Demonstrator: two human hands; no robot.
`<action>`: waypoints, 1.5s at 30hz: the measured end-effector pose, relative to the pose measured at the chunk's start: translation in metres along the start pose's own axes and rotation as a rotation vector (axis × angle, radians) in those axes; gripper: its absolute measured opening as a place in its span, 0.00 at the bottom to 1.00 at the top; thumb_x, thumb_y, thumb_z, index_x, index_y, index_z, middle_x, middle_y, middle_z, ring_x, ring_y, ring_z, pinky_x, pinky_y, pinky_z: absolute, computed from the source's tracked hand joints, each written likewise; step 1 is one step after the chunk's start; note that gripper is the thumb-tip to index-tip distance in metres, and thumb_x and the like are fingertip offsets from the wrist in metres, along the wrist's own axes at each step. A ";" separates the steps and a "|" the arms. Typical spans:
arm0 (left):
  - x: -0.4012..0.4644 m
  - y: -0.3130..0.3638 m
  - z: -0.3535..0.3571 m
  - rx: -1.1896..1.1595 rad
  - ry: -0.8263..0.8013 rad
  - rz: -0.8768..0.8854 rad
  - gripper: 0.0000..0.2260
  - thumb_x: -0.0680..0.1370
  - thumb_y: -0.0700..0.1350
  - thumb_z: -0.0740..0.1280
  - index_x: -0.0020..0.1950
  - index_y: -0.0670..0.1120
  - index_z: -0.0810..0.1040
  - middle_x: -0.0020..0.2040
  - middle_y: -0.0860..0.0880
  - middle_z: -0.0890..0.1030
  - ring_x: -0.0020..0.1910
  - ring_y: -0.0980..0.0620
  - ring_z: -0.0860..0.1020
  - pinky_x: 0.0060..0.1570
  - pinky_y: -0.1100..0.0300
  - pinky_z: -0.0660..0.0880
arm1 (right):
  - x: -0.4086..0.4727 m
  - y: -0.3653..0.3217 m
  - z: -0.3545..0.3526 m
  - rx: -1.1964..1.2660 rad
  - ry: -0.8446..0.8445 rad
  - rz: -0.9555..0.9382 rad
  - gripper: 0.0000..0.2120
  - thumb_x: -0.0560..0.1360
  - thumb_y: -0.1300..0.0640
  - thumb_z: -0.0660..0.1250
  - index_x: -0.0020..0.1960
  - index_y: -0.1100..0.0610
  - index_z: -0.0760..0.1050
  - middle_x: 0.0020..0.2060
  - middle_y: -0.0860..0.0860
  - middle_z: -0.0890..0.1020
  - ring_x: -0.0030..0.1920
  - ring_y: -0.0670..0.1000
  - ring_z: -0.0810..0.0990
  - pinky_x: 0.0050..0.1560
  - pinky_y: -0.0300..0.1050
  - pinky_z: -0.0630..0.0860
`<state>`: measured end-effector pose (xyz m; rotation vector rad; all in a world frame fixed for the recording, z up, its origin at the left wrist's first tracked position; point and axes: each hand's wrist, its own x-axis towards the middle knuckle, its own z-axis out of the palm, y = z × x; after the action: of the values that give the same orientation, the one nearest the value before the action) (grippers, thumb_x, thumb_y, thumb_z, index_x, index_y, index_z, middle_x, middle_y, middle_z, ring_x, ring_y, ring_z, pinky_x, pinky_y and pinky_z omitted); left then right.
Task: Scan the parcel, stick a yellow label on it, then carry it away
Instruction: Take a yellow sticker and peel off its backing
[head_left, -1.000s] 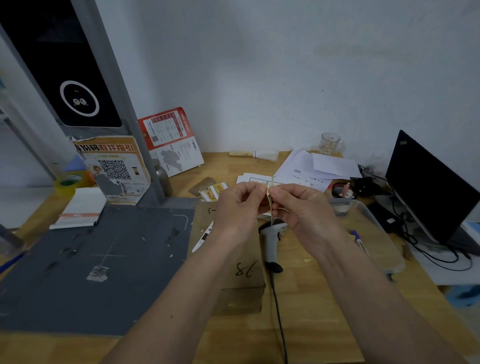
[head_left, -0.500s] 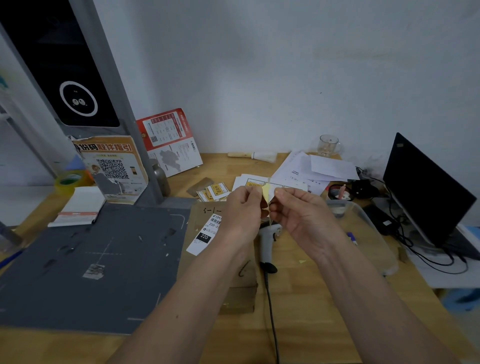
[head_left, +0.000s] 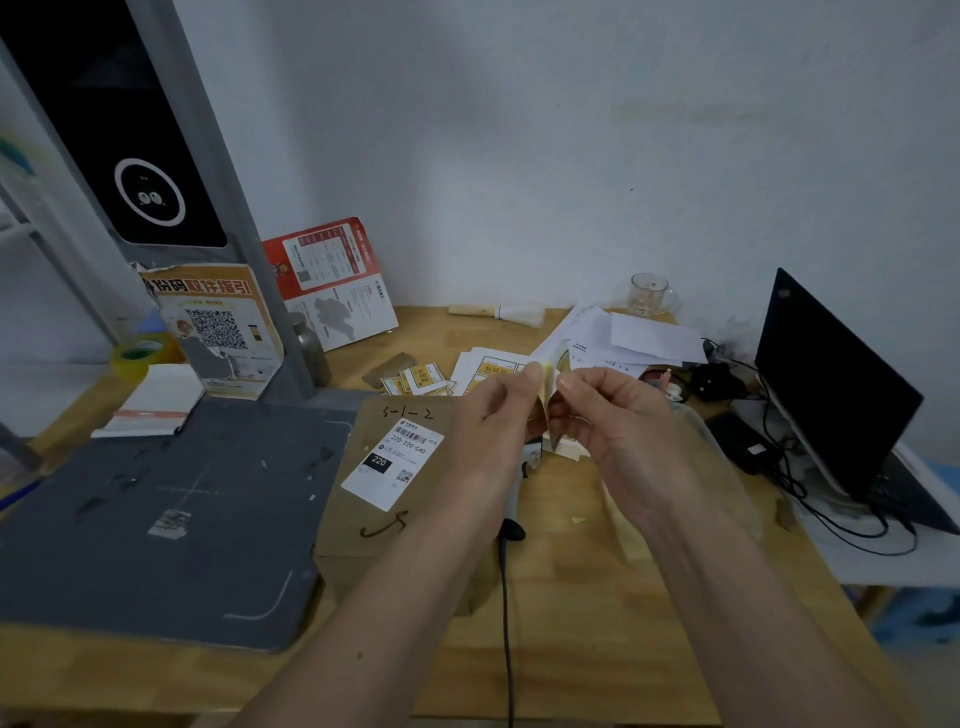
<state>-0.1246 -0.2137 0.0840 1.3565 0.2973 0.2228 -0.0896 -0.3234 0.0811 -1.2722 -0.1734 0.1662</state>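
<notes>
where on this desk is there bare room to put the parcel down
The grey mat left of the parcel is mostly bare, as is the wood near the front edge beside the scanner cable. The back by the papers and laptop is crowded.

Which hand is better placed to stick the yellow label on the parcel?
Left, probably. The left hand pinches the yellow label right above the parcel; the right hand sits over the scanner side.
</notes>
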 end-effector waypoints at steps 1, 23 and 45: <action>-0.002 -0.002 0.002 -0.005 -0.007 0.020 0.10 0.78 0.47 0.67 0.47 0.41 0.82 0.46 0.40 0.84 0.47 0.42 0.83 0.54 0.49 0.80 | -0.002 0.000 -0.004 -0.018 -0.004 -0.008 0.06 0.75 0.63 0.67 0.45 0.65 0.79 0.35 0.58 0.80 0.38 0.55 0.78 0.42 0.46 0.76; -0.010 -0.006 0.034 -0.067 -0.047 0.009 0.06 0.77 0.41 0.67 0.43 0.39 0.79 0.32 0.48 0.79 0.35 0.51 0.77 0.47 0.54 0.79 | -0.018 -0.017 -0.038 0.112 -0.032 0.059 0.18 0.71 0.48 0.67 0.46 0.65 0.77 0.36 0.55 0.78 0.37 0.51 0.76 0.41 0.46 0.75; -0.012 -0.009 0.033 0.024 -0.131 0.007 0.11 0.75 0.47 0.69 0.48 0.39 0.81 0.41 0.43 0.81 0.43 0.46 0.79 0.56 0.45 0.77 | -0.028 -0.013 -0.046 0.047 0.001 0.057 0.06 0.74 0.64 0.67 0.44 0.67 0.80 0.32 0.57 0.80 0.33 0.51 0.79 0.39 0.43 0.79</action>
<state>-0.1245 -0.2503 0.0819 1.3898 0.1857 0.1360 -0.1064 -0.3765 0.0793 -1.2310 -0.1318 0.2174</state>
